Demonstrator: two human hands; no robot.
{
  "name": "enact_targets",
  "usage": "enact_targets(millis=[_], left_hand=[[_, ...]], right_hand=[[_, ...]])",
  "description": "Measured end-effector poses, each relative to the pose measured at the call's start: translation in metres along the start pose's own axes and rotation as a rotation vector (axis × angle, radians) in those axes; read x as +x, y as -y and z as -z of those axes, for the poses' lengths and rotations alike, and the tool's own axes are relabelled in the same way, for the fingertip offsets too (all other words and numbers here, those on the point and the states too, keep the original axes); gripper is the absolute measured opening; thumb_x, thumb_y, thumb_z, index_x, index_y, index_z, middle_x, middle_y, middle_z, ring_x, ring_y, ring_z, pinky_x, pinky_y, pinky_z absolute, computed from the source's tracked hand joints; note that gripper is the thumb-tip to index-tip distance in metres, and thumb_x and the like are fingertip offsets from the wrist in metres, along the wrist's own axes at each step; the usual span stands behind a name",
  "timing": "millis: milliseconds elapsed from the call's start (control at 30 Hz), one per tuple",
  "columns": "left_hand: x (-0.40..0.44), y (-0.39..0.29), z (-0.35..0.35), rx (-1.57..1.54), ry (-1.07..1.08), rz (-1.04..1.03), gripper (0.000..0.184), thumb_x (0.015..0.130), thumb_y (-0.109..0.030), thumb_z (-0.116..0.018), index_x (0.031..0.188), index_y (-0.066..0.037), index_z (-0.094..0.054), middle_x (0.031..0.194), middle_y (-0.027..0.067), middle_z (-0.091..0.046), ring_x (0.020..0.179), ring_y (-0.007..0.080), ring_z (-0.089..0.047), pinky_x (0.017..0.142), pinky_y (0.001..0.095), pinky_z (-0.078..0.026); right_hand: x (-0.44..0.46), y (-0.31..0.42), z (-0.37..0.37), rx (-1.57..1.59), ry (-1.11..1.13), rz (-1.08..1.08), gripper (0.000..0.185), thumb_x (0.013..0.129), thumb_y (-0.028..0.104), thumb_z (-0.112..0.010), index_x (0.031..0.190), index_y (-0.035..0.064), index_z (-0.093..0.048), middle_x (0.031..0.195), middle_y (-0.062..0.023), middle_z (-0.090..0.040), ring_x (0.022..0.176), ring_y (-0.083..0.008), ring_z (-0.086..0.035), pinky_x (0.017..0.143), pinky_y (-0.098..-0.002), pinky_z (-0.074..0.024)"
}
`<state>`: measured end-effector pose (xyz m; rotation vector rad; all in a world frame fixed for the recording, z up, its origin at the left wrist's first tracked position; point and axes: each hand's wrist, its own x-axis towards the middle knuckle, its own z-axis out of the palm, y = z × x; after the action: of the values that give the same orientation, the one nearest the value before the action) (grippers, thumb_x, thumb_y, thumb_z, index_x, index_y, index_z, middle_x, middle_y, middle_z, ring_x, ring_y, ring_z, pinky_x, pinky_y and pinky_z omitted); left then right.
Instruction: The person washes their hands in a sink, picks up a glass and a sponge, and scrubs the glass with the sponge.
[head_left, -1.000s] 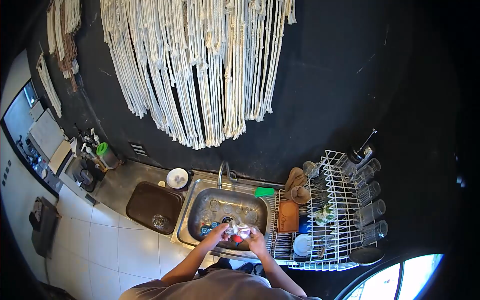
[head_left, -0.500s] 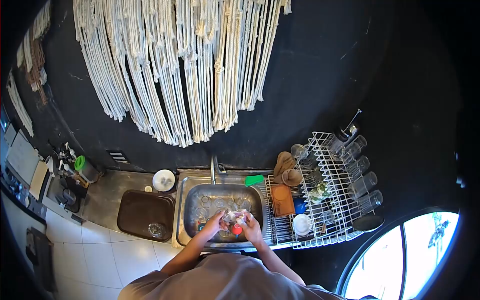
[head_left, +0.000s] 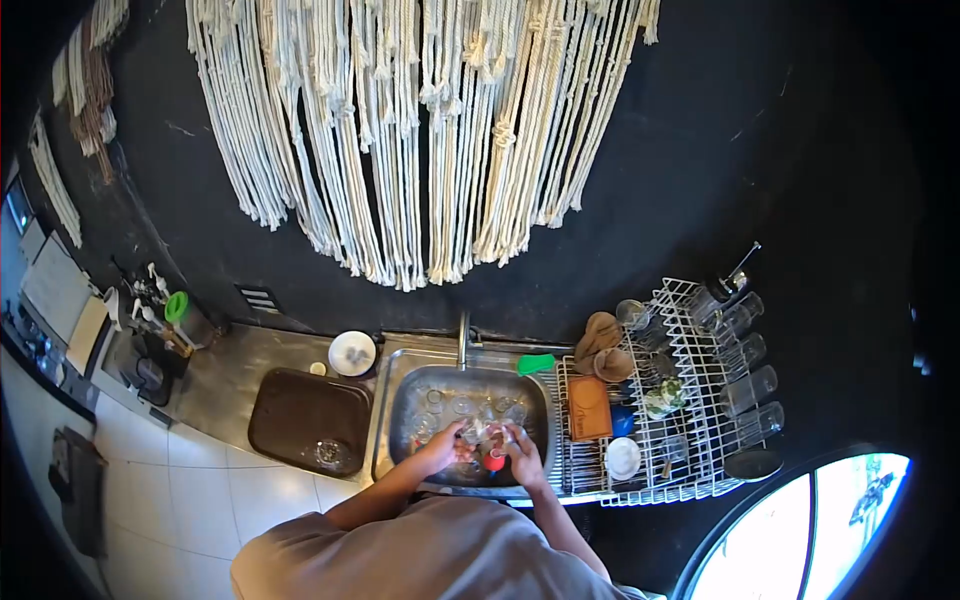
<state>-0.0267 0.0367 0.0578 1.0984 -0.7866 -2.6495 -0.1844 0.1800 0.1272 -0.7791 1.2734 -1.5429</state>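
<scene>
Over the steel sink (head_left: 382, 430), my left hand (head_left: 443, 450) and my right hand (head_left: 525, 460) face each other with curled fingers. Between them they hold a clear glass (head_left: 484, 432), partly covered by the fingers. A red object (head_left: 493, 462) with a dark lower end is just below the glass, between my hands; its kind is not plain. Several clear glasses (head_left: 434, 401) lie in the basin beyond my hands. The tap (head_left: 463, 340) rises at the sink's back edge.
Left of the sink, a brown tray (head_left: 300, 410) carries a clear glass item (head_left: 327, 453); a white bowl (head_left: 352, 353) sits behind it. On the right, a white wire rack (head_left: 690, 400) holds glasses, a brown box (head_left: 589, 408) and a white cup (head_left: 622, 458). A green sponge-like piece (head_left: 536, 364) lies behind the sink.
The view has shifted, so the sink and counter appear farther right. My hands remain at the glass over the basin, with the fingers slightly rearranged.
</scene>
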Motion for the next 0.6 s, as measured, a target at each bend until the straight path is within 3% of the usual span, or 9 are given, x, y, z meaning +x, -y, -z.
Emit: enact_targets(millis=[200,267,333,400,433,533,600], left_hand=[[0.013,-0.005,0.001,-0.046,0.147,0.029,0.044,0.1,-0.049,-0.037,0.106,-0.011,-0.057,0.076,0.0082,-0.061,0.064,0.0197,-0.057,0.068,0.0356,-0.049],[0.008,-0.008,-0.007,-0.044,0.121,0.024,0.043,0.1,-0.048,-0.037,0.105,-0.011,-0.058,0.073,0.0064,-0.059,0.061,0.0179,-0.055,0.065,0.0352,-0.048],[0.0,-0.009,-0.014,-0.041,0.092,0.018,0.043,0.101,-0.048,-0.036,0.105,-0.011,-0.058,0.07,0.0046,-0.057,0.059,0.0161,-0.052,0.063,0.0349,-0.046],[-0.006,-0.01,-0.023,-0.013,0.052,0.025,0.049,0.099,-0.054,-0.039,0.083,-0.011,-0.058,0.06,0.0008,-0.049,0.056,0.0152,-0.05,0.06,0.0325,-0.043],[-0.005,-0.008,-0.023,-0.014,0.05,0.033,0.049,0.099,-0.054,-0.039,0.083,-0.011,-0.058,0.06,0.0008,-0.049,0.056,0.0152,-0.05,0.06,0.0325,-0.043],[-0.006,-0.005,-0.018,-0.005,0.03,0.045,0.048,0.099,-0.054,-0.038,0.085,-0.012,-0.057,0.06,-0.0003,-0.047,0.055,0.0136,-0.045,0.058,0.0313,-0.04],[-0.004,-0.005,-0.013,-0.034,0.055,0.046,0.048,0.098,-0.055,-0.037,0.086,-0.013,-0.057,0.059,-0.0011,-0.043,0.053,0.0128,-0.04,0.057,0.0316,-0.036]], right_hand=[[0.0,-0.004,0.008,-0.206,-0.048,0.057,0.035,0.1,0.01,-0.047,0.133,0.0,-0.049,0.121,-0.0052,-0.057,0.108,-0.0124,-0.055,0.097,-0.0285,-0.0417],[-0.003,-0.001,0.006,0.267,-0.058,-0.059,0.038,0.1,0.014,-0.051,0.134,-0.0009,-0.047,0.123,-0.0049,-0.056,0.107,-0.0123,-0.055,0.097,-0.0293,-0.0418],[-0.007,0.0,0.007,0.33,-0.072,-0.099,0.037,0.1,0.014,-0.053,0.133,-0.0018,-0.048,0.119,-0.0052,-0.057,0.104,-0.0127,-0.056,0.097,-0.029,-0.0424],[-0.005,-0.004,0.006,-0.026,-0.023,-0.034,0.036,0.099,0.013,-0.054,0.132,-0.0024,-0.049,0.115,-0.006,-0.059,0.105,-0.0128,-0.056,0.097,-0.0289,-0.0427],[-0.006,-0.005,0.005,-0.101,-0.08,-0.044,0.033,0.096,0.013,-0.059,0.125,-0.0018,-0.056,0.113,-0.0055,-0.062,0.11,-0.0138,-0.055,0.1,-0.0278,-0.0399],[-0.003,-0.005,0.004,-0.306,-0.075,-0.015,0.035,0.095,0.012,-0.061,0.125,-0.0035,-0.055,0.113,-0.0062,-0.062,0.107,-0.0145,-0.057,0.097,-0.0283,-0.0431],[-0.004,-0.006,0.004,-0.172,-0.09,-0.073,0.036,0.094,0.011,-0.063,0.126,-0.0041,-0.054,0.114,-0.0072,-0.062,0.106,-0.0148,-0.058,0.095,-0.0288,-0.0451]])
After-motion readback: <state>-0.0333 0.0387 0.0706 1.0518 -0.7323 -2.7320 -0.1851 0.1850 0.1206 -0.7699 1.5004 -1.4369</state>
